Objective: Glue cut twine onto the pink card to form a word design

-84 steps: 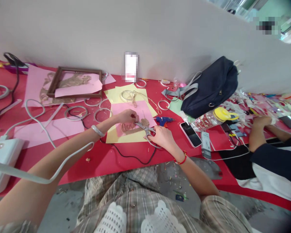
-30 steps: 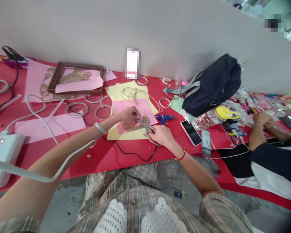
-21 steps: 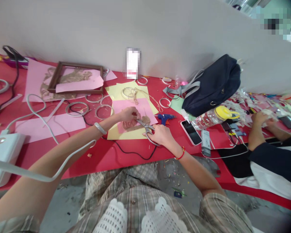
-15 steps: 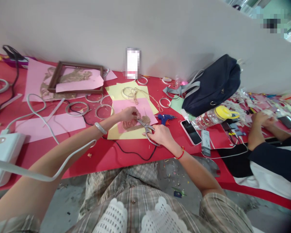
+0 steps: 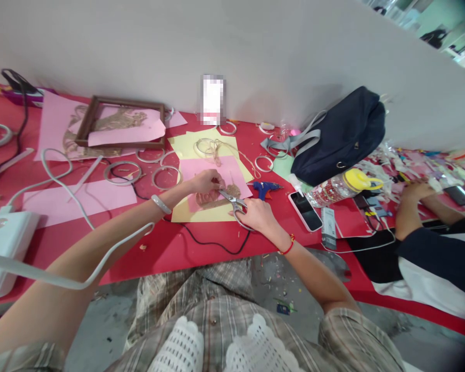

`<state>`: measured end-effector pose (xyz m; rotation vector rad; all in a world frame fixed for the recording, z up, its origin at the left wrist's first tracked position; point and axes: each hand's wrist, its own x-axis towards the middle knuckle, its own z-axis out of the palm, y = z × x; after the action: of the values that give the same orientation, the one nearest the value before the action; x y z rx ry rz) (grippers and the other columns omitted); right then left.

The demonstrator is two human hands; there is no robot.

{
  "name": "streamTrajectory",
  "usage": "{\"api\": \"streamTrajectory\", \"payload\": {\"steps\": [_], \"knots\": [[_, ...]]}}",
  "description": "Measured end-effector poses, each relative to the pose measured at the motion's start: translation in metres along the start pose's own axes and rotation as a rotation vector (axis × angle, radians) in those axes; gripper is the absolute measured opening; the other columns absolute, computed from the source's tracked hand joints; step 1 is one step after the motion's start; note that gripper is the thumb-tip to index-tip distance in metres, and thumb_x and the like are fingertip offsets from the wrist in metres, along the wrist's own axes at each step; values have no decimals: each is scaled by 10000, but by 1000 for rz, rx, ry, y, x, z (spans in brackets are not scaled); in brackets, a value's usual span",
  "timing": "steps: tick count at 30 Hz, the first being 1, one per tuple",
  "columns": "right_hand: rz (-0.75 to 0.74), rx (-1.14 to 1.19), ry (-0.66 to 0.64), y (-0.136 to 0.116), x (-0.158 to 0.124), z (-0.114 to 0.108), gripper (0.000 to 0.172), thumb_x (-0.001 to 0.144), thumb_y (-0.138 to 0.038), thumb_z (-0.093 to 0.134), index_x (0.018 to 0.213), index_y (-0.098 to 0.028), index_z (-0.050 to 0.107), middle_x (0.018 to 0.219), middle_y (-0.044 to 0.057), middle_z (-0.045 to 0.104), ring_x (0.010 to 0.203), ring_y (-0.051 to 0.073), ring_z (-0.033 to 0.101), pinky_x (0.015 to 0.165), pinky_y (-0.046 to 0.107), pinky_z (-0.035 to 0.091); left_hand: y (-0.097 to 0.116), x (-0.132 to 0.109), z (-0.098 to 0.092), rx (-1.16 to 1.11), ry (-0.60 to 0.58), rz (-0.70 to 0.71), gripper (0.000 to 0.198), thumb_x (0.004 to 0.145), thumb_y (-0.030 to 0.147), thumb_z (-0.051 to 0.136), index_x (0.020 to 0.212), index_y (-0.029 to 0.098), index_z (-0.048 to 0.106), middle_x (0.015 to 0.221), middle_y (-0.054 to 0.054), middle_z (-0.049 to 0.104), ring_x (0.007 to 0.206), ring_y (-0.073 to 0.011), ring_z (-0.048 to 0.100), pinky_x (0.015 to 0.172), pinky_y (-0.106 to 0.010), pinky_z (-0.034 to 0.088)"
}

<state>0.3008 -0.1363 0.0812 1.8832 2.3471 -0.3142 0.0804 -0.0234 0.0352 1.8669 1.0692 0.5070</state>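
So, from my head camera, my left hand [image 5: 206, 182] pinches a pink paper sheet [image 5: 232, 175], fingers curled down just beside the brown twine lettering [image 5: 207, 200] stuck on it. The sheet lies on a yellow paper sheet [image 5: 194, 214], mid-way along and near the front edge of the red bench [image 5: 158, 253]. My right hand [image 5: 259, 216] is closed round the handles of steel scissors [image 5: 235, 205], their blades at the pink sheet; how far they gape is too small to tell. I judge this a trimming step; the next move calls for feeding the blades along the twine outline.
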Motion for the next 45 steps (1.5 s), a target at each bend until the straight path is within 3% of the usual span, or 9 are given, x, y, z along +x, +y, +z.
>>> {"api": "streamTrajectory", "payload": {"steps": [3,10,19,24,28,33,40,45], "knots": [[17,-25,33,1,-1,-3,557,933,-679,632,1076,-152,742,1041,171,796,974,333,768,782,354,547,-1,1,-2,-120,47,-33,206,764,372,722,775,167,723,806,-61,779,784,-196,718,739,-278,541],[54,-87,57,7,-14,-13,501,966,-622,618,1107,-156,733,1035,165,794,969,329,762,791,355,535,-3,-2,-23,-511,293,-145,353,726,442,871,812,159,678,950,-112,809,793,-165,715,696,-270,517],[35,-89,-47,2,-26,-13,407,994,-539,621,1055,-166,771,1035,152,808,962,316,772,778,342,540,-8,-18,-37,-593,359,-223,466,591,431,993,797,143,690,900,-125,815,704,-144,699,603,-245,472],[31,-73,-34,5,-25,-12,379,985,-527,635,1058,-184,777,1037,135,812,952,306,774,769,329,535,-9,-27,-38,-643,391,-224,546,543,404,1014,878,165,654,853,-82,810,744,-174,738,649,-253,502],[57,-72,7,11,-24,-15,359,972,-514,643,1005,-179,770,976,134,809,921,306,769,736,327,517,-8,-30,-48,-612,421,-171,538,553,401,999,945,162,720,818,-52,795,745,-167,723,699,-265,524],[132,-61,148,24,-10,-29,339,981,-476,610,991,-170,756,953,141,806,913,294,763,722,315,484,-4,-36,-69,-495,479,-136,464,635,448,944,976,166,805,795,-43,763,711,-132,673,684,-243,511],[161,12,184,30,16,-33,313,937,-465,660,925,-172,769,926,140,809,918,285,765,695,295,452,-19,-51,-98,-354,610,-122,467,647,535,900,915,172,783,756,-39,745,690,-155,664,630,-253,505],[244,172,295,49,72,-36,353,937,-481,663,882,-153,783,915,162,806,895,276,755,704,296,458,-34,-60,-138,-279,686,-142,413,702,501,875,912,172,741,739,-4,733,686,-143,626,727,-316,545]]}}
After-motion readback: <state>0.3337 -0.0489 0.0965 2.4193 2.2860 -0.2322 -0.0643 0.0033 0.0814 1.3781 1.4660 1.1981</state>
